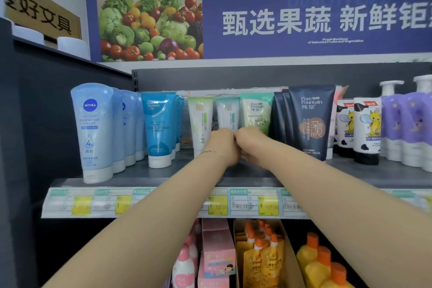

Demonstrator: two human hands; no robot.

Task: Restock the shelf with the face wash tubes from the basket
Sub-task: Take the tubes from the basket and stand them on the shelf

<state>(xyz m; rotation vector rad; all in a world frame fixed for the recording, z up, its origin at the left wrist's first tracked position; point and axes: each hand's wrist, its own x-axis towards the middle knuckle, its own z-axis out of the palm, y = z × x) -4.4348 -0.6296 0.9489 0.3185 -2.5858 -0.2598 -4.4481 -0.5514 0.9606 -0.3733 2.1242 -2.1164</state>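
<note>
**Both hands meet at the face wash row**

From the left of the dark grey metal shelf [163, 175], a file of pale blue Nivea tubes with white caps [93, 128] stands cap-down, the front one at the shelf's edge. Just beside it stands a row of brighter blue Pure Fountain tubes [159, 126], also on their white caps.

Next comes a white tube with a light green top [199, 119], set further back. My left hand [222, 145], a thin gold bracelet [210, 152] at the wrist, reaches in just to its right. It touches my right hand [251, 142] knuckle to knuckle, in front of a white tube with a teal top [228, 112].

That tube's lower half is hidden behind both hands. I see only the backs of them. The fingers curl away from view, so I cannot tell whether they are clamped on the tube or merely against it.

To the right a mint green Pure Fountain tube [256, 112] stands behind my right hand, then a row of navy blue Pure Fountain tubes [309, 121]. Beyond these are white tubes with black cow patches and a yellow cartoon dragon [367, 128]. Lilac pump bottles with white heads [411, 124] close the row.

Green and yellow price tags [267, 206] line the shelf's front strip. On the level below stand a pink carton [217, 252] and yellow pouches with orange spouts [261, 259].
</note>
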